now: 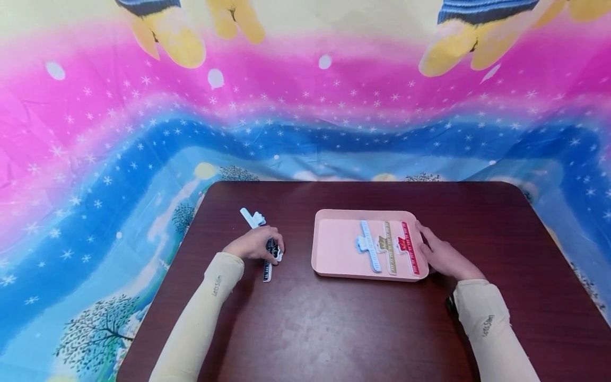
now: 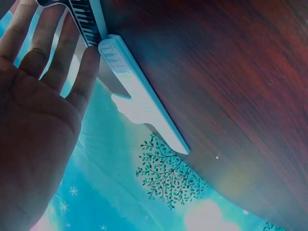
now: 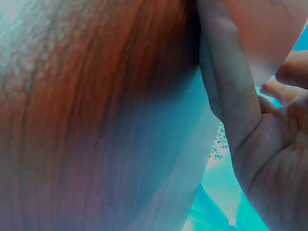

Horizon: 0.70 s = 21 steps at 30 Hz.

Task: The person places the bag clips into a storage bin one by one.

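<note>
My left hand pinches the pale handle of a black clip with a piano-key pattern, thumb and fingers curled about it. Just beyond that hand lies a white clip, seen close up in the left wrist view as a long white bar with a wavy handle. At the right, my right hand holds a pink tray by its right rim, with the fingers along the outer side. Inside the tray lie a light blue clip, a gold clip and a red clip, side by side.
Tray and clips are on a dark reddish-brown wooden table with rounded far corners. A colourful printed cloth hangs behind the table and along its sides.
</note>
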Motion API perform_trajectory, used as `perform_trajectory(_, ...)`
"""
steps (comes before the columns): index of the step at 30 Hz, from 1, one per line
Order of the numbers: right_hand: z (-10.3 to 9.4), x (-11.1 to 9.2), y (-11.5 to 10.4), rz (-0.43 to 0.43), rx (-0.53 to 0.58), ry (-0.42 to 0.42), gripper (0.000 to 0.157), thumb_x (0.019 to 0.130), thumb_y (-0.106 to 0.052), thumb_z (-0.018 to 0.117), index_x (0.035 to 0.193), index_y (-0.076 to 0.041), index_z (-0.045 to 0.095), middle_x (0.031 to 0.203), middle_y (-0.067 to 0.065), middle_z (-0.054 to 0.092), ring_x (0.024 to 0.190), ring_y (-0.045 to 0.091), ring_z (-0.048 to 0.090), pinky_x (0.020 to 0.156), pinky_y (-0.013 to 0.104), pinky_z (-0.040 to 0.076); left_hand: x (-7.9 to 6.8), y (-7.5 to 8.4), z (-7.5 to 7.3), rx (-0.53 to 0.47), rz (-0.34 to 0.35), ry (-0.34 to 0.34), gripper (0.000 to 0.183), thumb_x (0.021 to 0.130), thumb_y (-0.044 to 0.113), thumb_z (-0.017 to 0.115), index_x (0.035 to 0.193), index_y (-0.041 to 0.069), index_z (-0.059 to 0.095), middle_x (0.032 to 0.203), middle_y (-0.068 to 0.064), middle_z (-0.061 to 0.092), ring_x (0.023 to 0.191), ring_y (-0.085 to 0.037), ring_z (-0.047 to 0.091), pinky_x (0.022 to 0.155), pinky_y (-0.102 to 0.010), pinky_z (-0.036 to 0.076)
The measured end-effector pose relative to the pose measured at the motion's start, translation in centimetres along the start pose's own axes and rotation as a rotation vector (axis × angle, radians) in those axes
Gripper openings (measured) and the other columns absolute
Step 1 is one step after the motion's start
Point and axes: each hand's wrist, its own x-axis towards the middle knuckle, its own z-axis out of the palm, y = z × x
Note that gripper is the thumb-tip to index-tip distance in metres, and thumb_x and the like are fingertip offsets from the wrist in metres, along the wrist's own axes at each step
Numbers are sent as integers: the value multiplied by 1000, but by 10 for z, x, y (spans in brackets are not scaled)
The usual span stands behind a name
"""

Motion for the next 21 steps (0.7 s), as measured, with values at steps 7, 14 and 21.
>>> perform_trajectory(7, 0, 1, 0, 5, -1, 3, 74, 112, -30, 41, 166, -12, -6, 161, 39, 19, 134, 54, 43, 113, 72, 35, -2, 6, -3, 9, 0, 18, 39, 78, 23, 93, 113, 24, 76, 113, 5, 68, 100, -14, 62, 96, -37, 54)
perform_trajectory(14, -1, 0, -2, 16, 2, -4, 74, 112, -30, 41, 166, -13, -7, 160, 39, 23, 128, 50, 49, 110, 70, 39, -6, 13, -9, -7, 27, 60, 39, 85, 25, 88, 122, 21, 78, 104, 5, 64, 93, -19, 62, 85, -32, 52)
perform_trajectory(21, 0, -3, -4, 30, 23, -28, 76, 112, -31, 42, 166, -12, -9, 157, 40, 25, 123, 47, 55, 105, 65, 46, -13, 15, -17, -109, 85, 154, 36, 86, 25, 86, 119, 13, 77, 100, 2, 63, 94, -27, 65, 86, -42, 56)
